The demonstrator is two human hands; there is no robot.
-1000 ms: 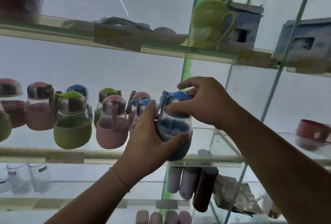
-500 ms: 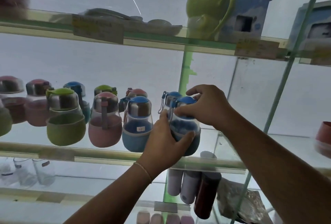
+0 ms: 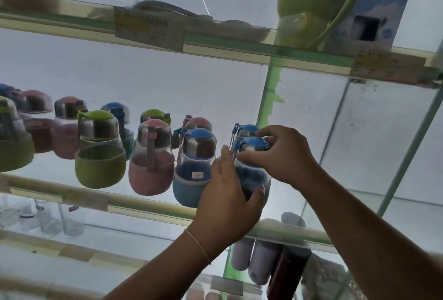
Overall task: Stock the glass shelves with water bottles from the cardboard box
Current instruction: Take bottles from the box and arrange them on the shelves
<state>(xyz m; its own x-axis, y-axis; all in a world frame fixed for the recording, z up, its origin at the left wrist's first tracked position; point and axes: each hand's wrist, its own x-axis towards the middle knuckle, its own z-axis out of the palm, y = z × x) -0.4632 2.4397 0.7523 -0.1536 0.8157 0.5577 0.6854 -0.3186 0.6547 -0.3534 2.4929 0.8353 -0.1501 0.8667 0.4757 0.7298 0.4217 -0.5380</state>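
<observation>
Head view, looking up at the glass shelves: right of centre, both hands clasp one blue water bottle (image 3: pixel 253 175) standing on the middle glass shelf (image 3: pixel 148 206). The left hand (image 3: pixel 227 201) wraps its lower body, thumb curled across the front; the right hand (image 3: pixel 282 155) pinches around its blue cap. It stands just beside another blue bottle (image 3: pixel 194 167), with pink (image 3: pixel 151 160) and green (image 3: pixel 99 151) ones lined up toward the left of the frame. A green frog-shaped jug (image 3: pixel 311 4) sits on the upper shelf, upper right

Your arms are bare, with no sleeves showing. A thin, pale cord bracelet (image 3: pixel 198 244) circles your left wrist, just below the left hand (image 3: pixel 227 203).
</observation>
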